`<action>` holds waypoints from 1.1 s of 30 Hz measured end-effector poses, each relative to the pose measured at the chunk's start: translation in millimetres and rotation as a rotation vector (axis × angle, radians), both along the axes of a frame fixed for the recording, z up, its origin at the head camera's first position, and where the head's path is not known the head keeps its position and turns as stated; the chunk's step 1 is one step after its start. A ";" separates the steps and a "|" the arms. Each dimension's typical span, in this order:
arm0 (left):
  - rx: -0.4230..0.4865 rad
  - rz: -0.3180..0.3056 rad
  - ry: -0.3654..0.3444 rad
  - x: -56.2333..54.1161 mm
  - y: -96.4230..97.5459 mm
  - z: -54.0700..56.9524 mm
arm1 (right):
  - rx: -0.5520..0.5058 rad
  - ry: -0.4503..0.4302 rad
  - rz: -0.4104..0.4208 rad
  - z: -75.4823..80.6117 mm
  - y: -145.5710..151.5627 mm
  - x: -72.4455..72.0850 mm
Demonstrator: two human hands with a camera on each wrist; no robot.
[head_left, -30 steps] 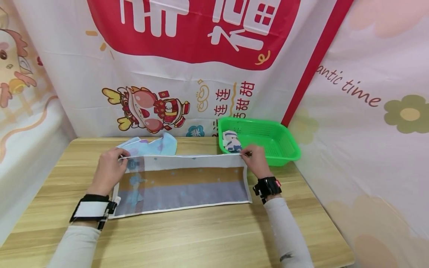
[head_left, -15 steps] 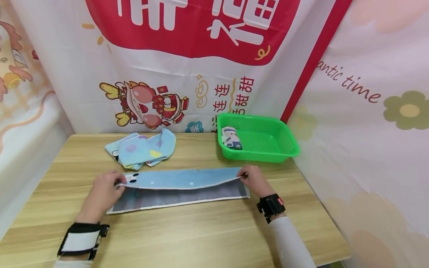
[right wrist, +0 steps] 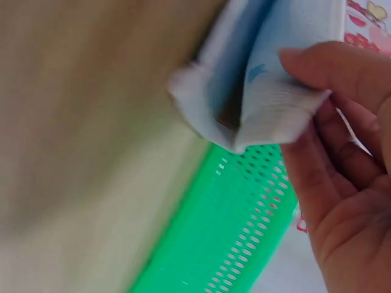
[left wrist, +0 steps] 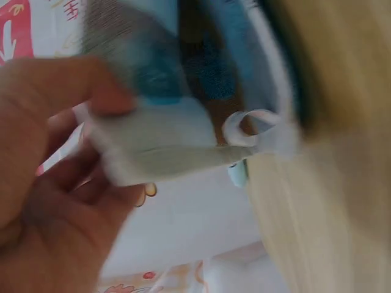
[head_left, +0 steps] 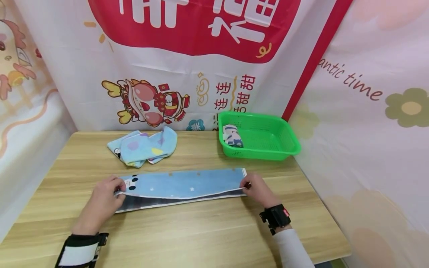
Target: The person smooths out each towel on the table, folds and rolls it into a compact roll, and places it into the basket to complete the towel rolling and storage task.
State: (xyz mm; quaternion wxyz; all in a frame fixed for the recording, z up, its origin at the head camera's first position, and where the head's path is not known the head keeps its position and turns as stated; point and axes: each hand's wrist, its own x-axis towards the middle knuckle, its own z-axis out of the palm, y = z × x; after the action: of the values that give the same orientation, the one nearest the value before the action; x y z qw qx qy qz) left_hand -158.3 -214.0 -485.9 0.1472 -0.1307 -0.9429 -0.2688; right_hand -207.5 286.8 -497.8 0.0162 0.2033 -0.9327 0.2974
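The blue towel [head_left: 187, 182] lies as a long, doubled strip on the table, in front of the person, its animal-face print [head_left: 130, 183] near the 9 o'clock end. The top layer has just come over towards 6 o'clock: a second ago its edge was held high with the underside showing, and now the blue side faces up and that edge hangs a little above the bottom layer. Only a narrow dark gap remains between the two, so the fold looks nearly closed but not yet pressed flat.

At the towel's 9 o'clock end, the left hand [head_left: 102, 203] pinches one corner of the raised edge between thumb and fingers. At the 3 o'clock end, the right hand [head_left: 260, 190] pinches the other corner in the same way.

Beyond the towel, towards 10 o'clock, a spotted cloth [head_left: 144, 147] sits loosely bunched, apart from it. Towards 2 o'clock stands a green basket [head_left: 268, 153], with a rolled cloth [head_left: 232, 136] inside against its 9 o'clock wall.
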 end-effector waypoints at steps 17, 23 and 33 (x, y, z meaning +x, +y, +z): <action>-0.053 -0.049 -0.465 5.3 -7.5 -20.2 | 0.062 -0.067 0.032 -13.1 -5.2 3.2; -0.086 -0.022 -0.406 1.0 -2.0 -17.7 | 0.073 -0.043 -0.007 -8.8 -12.6 -6.9; -0.157 -0.031 -0.316 -16.3 11.8 -28.8 | 0.236 -0.152 -0.097 -17.4 -36.9 -34.4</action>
State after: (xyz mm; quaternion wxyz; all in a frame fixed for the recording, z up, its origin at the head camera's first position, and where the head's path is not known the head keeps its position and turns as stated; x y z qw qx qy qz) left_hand -174.7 -202.2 -514.7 -0.0176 -0.1126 -0.9702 -0.2137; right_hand -241.9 249.9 -515.2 -0.0641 0.1352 -0.9685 0.1989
